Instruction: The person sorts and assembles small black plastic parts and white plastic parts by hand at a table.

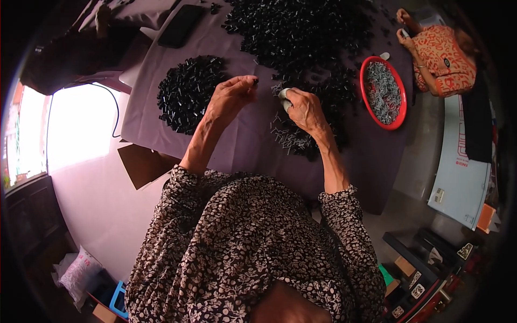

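1. On the bench stands a red tray, which holds many thin grey pieces.
2. The left hand is well to the left of the red tray and pinches a small black piece at its fingertips.
3. The right hand is nearer to the red tray, also on its left side; its thumb and forefinger, in pale covers, are bent close together — I cannot tell whether they pinch something.
4. Farther left from the red tray, just past the left hand, lies a rounded black pile.
5. The large black heap spreads left of the red tray and beyond it — loose grey pins lie there too, near the right hand.
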The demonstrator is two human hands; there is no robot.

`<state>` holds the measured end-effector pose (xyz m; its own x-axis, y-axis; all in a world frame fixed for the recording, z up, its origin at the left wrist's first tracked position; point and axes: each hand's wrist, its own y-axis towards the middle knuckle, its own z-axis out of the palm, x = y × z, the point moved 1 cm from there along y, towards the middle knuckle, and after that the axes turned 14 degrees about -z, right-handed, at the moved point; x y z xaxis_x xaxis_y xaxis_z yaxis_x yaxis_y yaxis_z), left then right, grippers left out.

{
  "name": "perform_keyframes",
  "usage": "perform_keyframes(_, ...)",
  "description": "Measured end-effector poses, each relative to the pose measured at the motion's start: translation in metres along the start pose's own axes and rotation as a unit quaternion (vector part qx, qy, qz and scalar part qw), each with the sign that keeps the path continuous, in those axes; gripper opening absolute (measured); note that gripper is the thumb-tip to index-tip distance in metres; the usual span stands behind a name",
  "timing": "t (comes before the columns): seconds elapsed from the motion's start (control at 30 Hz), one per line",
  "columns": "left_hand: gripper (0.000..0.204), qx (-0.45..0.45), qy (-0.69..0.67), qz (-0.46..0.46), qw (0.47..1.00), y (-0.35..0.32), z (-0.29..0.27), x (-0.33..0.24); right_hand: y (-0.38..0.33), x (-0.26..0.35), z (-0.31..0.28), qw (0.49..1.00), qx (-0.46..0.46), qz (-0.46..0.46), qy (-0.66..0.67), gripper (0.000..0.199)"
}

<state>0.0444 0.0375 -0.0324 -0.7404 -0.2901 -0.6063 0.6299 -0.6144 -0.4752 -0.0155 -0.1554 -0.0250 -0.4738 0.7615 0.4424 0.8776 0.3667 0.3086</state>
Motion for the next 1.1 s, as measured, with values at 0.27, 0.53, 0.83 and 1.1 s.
perform_keyframes(0.27, 0.016, 0.068, -0.112, -0.022, 0.991, -0.002, -0.004, 0.016, 0.014, -0.001, 0.006, 0.999, 0.028, -0.027, -0.037, 0.006)
perform_keyframes(0.53, 0.015, 0.108, -0.138, -0.036, 0.984, -0.002, 0.01, 0.022, 0.016, 0.003, -0.008, 0.997, -0.031, -0.064, 0.024, 0.008)
perform_keyframes(0.83, 0.013, 0.108, -0.073, -0.051, 0.99, -0.004, 0.023, 0.024, 0.02, 0.025, -0.033, 0.889, -0.091, 0.133, 0.429, 0.018)
perform_keyframes(1.1, 0.013, 0.1, -0.022, -0.036, 0.994, -0.011, 0.03, 0.023, 0.022, 0.027, -0.034, 0.914, -0.026, 0.133, 0.382, 0.016)
